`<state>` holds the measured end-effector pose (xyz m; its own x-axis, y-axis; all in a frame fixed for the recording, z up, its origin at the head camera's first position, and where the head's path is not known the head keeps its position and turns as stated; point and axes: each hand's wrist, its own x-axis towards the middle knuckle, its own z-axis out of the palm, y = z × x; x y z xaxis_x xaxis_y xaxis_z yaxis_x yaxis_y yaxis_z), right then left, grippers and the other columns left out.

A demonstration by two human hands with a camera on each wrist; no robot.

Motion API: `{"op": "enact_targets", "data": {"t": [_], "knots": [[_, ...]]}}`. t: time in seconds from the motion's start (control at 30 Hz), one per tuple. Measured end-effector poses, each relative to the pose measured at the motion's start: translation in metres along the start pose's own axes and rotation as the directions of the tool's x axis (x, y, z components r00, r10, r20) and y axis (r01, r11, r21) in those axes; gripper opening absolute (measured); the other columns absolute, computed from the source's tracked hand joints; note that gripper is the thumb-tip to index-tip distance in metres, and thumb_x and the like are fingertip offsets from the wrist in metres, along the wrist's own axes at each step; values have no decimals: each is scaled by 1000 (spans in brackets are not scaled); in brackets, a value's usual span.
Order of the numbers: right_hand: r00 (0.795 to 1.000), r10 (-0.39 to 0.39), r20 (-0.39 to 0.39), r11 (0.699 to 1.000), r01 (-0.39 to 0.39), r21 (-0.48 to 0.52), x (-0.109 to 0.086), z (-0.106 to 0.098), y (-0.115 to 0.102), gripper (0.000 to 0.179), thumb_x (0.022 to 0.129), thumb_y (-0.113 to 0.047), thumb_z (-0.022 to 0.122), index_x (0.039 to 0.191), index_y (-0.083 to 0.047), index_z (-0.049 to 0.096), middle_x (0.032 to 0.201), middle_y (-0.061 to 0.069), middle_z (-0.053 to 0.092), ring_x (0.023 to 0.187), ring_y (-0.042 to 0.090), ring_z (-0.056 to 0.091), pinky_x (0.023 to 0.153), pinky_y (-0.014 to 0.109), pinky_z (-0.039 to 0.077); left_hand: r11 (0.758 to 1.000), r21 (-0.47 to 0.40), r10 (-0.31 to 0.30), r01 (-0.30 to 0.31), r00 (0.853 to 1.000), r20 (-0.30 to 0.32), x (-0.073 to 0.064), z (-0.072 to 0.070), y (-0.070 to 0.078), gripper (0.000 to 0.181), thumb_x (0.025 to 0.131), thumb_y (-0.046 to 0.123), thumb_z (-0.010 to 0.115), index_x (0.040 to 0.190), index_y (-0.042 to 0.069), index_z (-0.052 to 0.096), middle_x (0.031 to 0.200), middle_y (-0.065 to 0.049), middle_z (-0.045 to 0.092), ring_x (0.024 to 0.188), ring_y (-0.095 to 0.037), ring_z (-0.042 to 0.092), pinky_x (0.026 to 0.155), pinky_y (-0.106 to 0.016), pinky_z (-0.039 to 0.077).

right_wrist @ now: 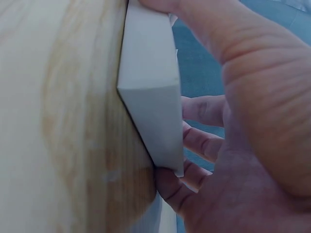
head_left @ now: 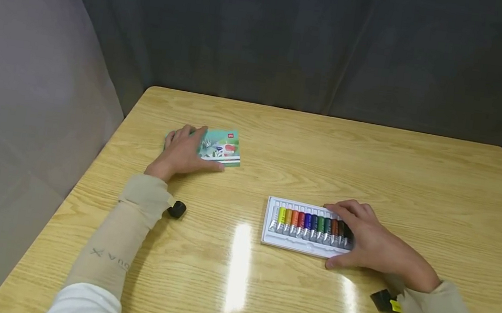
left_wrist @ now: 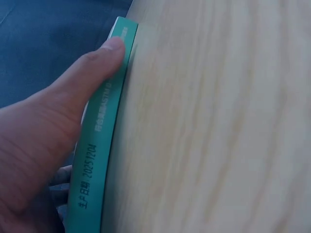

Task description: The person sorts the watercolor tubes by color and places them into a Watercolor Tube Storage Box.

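Note:
In the head view, a flat green printed box (head_left: 229,149) lies on the table at the back left. My left hand (head_left: 182,153) spans it, thumb along the near side and fingers over the far part. The left wrist view shows the thumb pressed to the box's green side, which bears printed characters. Right of centre is a white tray (head_left: 285,241) with a row of several coloured paint tubes (head_left: 307,225). My right hand (head_left: 369,241) grips the tray's right end between thumb and fingers, covering the last tubes. Its plain white side fills the middle of the right wrist view.
A wooden table (head_left: 198,275) with rounded corners carries both things, the box farther back than the tray. Behind it hangs a dark curtain (head_left: 256,37), and a grey cloth (head_left: 28,98) stands along the left side.

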<state>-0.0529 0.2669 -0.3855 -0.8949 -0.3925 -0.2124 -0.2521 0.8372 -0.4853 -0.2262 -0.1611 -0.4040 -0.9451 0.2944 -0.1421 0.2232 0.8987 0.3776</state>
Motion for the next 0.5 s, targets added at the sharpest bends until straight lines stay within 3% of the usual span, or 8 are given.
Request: {"op": "enact_targets", "data": {"t": [0.23,0.5], "knots": [[1000,3,-11,1000,-3,-18,4,1,-1,115,62,-68,91,154,-15,46,150,12,43,133,34,39,106,63,47,998,-16,55,-55,998,-11,-5,6,2,121,72,79,76,165,17,28,153,-17,40,140,-37,36,125,-61,14],[1000,19,-9,1000,-19,-25,8,0,0,117,61,-71,89,154,-15,46,150,12,43,134,33,39,108,62,47,996,-1,91,-91,996,12,-10,13,11,121,71,82,74,165,20,30,158,-16,38,147,-40,35,127,-71,-1]]}}
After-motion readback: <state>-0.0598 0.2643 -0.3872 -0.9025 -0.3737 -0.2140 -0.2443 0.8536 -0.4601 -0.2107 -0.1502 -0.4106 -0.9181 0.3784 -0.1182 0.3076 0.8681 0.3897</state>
